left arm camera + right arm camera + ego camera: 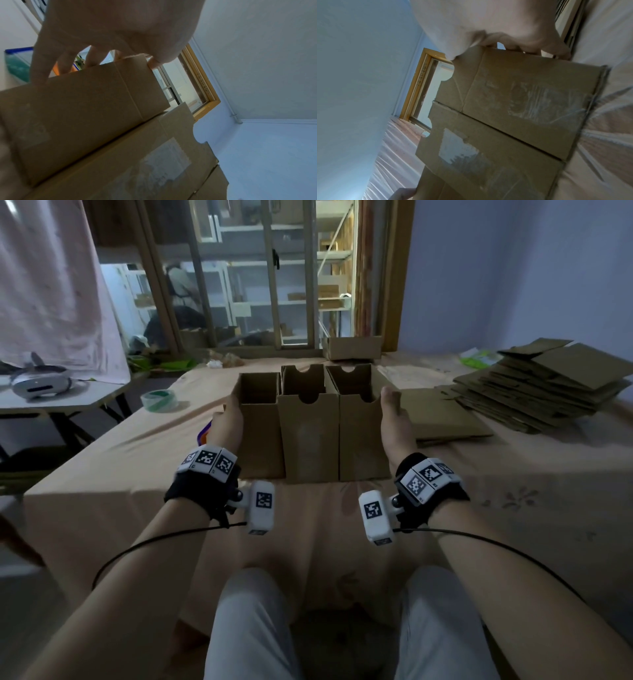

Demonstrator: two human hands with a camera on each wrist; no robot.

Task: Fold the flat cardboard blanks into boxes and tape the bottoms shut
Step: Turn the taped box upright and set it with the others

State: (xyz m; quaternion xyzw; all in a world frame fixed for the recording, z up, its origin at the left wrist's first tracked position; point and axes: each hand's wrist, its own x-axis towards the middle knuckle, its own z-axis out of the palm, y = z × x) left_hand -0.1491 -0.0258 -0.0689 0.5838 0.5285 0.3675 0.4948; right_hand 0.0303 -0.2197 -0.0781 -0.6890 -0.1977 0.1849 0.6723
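Observation:
Three folded cardboard boxes stand side by side, tops open, on the cloth-covered table (120,474): the left box (260,436), the middle box (308,440) and the right box (359,440). My left hand (227,419) holds the left box (85,108), fingers (39,65) along its outer side wall and thumb at its top corner. My right hand (394,419) grips the right box (530,88), thumb at the top rim and fingers (556,51) curled on the outer side. The row sits squeezed between both hands. Shiny tape patches show on the middle box (488,148) and the right box.
A roll of tape (159,400) lies left of the boxes. A single flat blank (442,419) lies just right of them, beside a tall stack of blanks (548,385). Another low box (352,347) sits at the back by the window. A headset (37,385) rests on a side table.

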